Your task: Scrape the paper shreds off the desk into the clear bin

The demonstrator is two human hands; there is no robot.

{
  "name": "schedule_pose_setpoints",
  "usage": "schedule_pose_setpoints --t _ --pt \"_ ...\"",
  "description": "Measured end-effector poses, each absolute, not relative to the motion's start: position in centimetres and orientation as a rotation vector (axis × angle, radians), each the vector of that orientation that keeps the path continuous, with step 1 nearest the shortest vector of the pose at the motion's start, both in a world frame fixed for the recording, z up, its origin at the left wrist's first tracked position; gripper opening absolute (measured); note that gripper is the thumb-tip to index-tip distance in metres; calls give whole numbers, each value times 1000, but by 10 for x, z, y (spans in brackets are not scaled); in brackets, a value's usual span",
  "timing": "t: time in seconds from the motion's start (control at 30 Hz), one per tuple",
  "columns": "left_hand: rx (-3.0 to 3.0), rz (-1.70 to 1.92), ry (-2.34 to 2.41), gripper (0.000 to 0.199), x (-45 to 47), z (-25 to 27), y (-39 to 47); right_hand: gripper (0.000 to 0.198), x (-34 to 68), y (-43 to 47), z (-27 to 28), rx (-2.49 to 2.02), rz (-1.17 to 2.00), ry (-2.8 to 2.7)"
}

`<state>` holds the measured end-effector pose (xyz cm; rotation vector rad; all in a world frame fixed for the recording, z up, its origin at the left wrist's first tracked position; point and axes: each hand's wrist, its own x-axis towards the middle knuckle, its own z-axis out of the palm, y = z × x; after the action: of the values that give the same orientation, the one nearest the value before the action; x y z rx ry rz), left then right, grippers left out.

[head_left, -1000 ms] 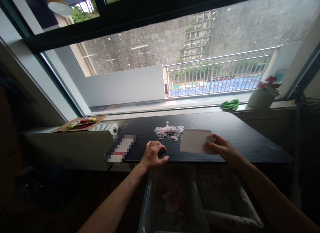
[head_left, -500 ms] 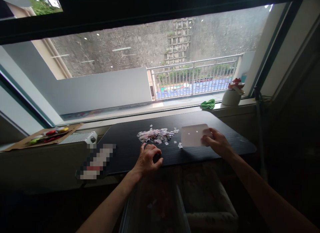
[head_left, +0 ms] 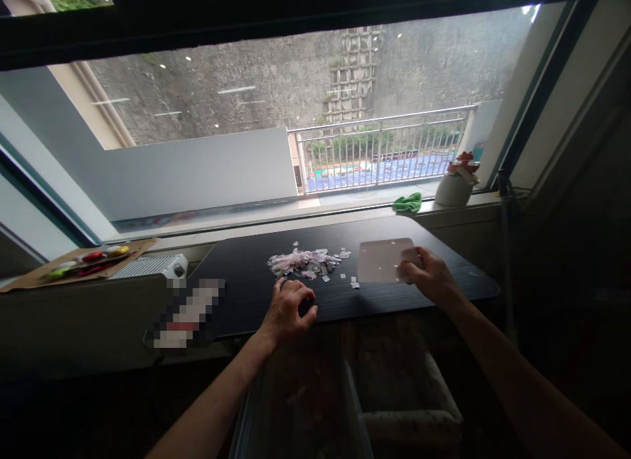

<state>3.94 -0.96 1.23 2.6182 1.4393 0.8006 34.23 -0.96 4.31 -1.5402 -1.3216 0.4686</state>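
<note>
On the dark table (head_left: pixel 246 301) lies a low heap of small white and pinkish paper scraps (head_left: pixel 303 263), with a few loose pieces to its right. My right hand (head_left: pixel 431 278) grips a pale, flat rectangular sheet with rounded corners (head_left: pixel 377 260) by its right edge, just beside the stray scraps. In front of the heap, near the table's front edge, my left hand (head_left: pixel 287 309) has its fingers curled and its thumb apart. Something dark shows between thumb and fingers; I cannot make out what it is.
Below the table's front edge stand a clear plastic bin (head_left: pixel 357 406) and a fabric-lined basket (head_left: pixel 419 416). A white jug with a red top (head_left: pixel 454 188) and a green cloth (head_left: pixel 408 202) rest on the windowsill. A white radiator (head_left: pixel 152 267) is at the left.
The view has shifted slightly. My right hand still holds the pale sheet above the table, at nearly the same spot. My left hand keeps its curled pose before the heap.
</note>
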Motion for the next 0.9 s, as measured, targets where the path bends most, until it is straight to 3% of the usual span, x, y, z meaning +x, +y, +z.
schedule_pose_setpoints --t 0.13,0.33,0.9 --pt "2614 810 1440 13 40 12 -10 22 344 -12 43 -1535 559 -1382" --pt "2625 838 1428 12 39 10 -9 20 348 -7 45 -1549 443 -1326" --pt "2609 803 1452 14 40 11 -10 18 318 30 41 -1379 867 -1298"
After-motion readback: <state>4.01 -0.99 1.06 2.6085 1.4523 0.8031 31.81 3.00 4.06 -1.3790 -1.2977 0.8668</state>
